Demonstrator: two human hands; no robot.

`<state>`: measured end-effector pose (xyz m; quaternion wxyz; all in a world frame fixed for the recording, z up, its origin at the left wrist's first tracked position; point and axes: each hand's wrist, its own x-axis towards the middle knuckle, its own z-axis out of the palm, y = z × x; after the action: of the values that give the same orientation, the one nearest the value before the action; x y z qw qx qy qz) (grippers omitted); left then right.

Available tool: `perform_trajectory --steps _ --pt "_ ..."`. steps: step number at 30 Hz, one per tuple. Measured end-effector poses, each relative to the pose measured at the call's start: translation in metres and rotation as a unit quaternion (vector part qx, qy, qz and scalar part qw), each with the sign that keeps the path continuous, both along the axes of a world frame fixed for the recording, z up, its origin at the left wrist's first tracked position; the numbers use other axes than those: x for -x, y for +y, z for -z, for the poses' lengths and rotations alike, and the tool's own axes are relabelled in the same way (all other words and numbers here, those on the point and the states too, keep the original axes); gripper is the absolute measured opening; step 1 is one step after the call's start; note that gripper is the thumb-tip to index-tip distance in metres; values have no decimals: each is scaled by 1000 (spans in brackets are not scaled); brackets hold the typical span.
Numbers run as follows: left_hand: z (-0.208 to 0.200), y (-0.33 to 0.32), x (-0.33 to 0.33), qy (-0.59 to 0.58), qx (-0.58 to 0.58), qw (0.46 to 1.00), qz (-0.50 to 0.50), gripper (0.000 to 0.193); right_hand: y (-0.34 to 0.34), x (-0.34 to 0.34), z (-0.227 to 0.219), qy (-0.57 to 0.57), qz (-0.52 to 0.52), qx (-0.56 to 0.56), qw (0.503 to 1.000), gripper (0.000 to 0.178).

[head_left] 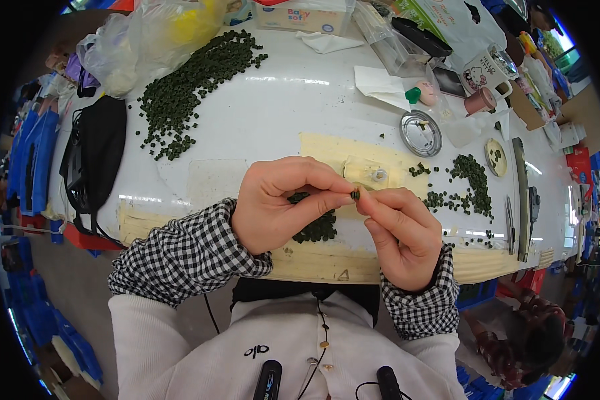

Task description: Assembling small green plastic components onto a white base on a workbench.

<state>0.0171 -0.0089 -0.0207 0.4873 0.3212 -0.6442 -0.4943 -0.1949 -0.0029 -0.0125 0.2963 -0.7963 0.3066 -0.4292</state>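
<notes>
Here, your left hand [273, 205] has thumb and forefinger pinched together on a small dark green piece [355, 195], held above the table edge, just in front of the yellow tape [320, 148]. Your right hand [405, 237] meets it with bent fingers; whether they grip it I cannot tell. A small pile [319, 230] lies beneath your left hand.

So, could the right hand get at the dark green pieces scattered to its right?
Probably yes: those pieces lie uncovered beside the right hand, nothing visibly between, though it is busy at a small dark piece.
</notes>
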Motion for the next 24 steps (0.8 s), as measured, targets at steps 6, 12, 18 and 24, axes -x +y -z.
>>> perform_trajectory --steps 6,12,18,24 --pt "-4 2 1 1 -24 1000 -1 17 1 -1 -1 -4 15 -9 1000 36" --pt "-4 2 0 -1 -16 1000 -2 17 2 0 -3 -2 15 -16 1000 35" --pt "-4 1 0 -2 -17 1000 3 17 1 0 -1 -2 15 -13 1000 36" --pt "-3 1 0 0 -21 1000 0 16 1 0 -2 1 14 -17 1000 36"
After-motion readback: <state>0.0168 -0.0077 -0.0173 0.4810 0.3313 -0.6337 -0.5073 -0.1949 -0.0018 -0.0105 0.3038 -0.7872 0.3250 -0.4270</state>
